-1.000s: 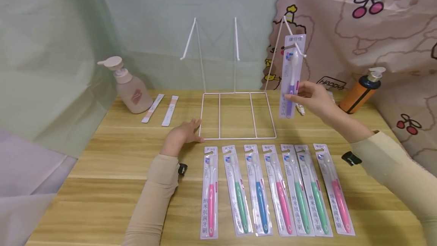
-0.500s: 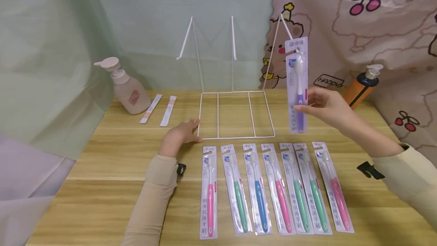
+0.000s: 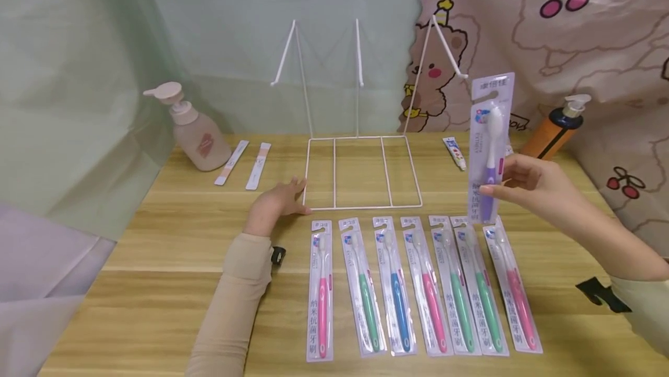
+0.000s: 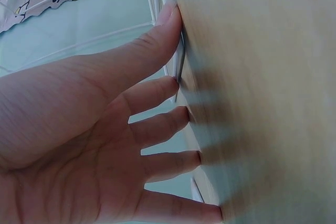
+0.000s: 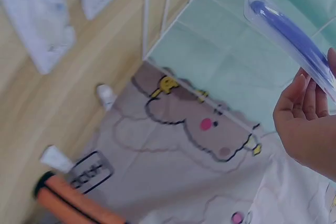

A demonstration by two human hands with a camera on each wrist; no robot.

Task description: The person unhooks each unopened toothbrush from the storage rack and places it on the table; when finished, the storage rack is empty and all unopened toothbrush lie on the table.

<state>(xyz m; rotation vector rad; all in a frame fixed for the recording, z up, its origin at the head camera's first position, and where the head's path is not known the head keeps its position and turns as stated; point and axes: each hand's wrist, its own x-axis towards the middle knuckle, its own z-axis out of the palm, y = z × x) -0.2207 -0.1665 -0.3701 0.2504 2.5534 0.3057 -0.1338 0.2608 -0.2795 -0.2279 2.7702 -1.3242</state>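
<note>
My right hand (image 3: 538, 188) pinches a packaged purple toothbrush (image 3: 490, 144) between thumb and fingers, above the table. The pack stands nearly upright, its hook slot facing left, just right of and apart from the right hook (image 3: 450, 49) of a white wire rack (image 3: 334, 173). In the right wrist view, the purple handle (image 5: 294, 35) shows through clear plastic. My left hand (image 3: 274, 205) rests at the rack's front left corner. The left wrist view shows its thumb (image 4: 157, 38) against the wire and the other fingers extended, tips on the wooden table.
Several packaged toothbrushes, among them a pink one (image 3: 322, 307) and a blue one (image 3: 399, 307), lie in a row before the rack. A pump bottle (image 3: 201, 139) and two sachets (image 3: 258, 166) are left; a toothpaste tube (image 3: 455, 153) and an orange bottle (image 3: 554, 130) right.
The right hand has drawn the purple toothbrush pack off the right hook, rightward and toward me. The left hand stays at the rack's corner.
</note>
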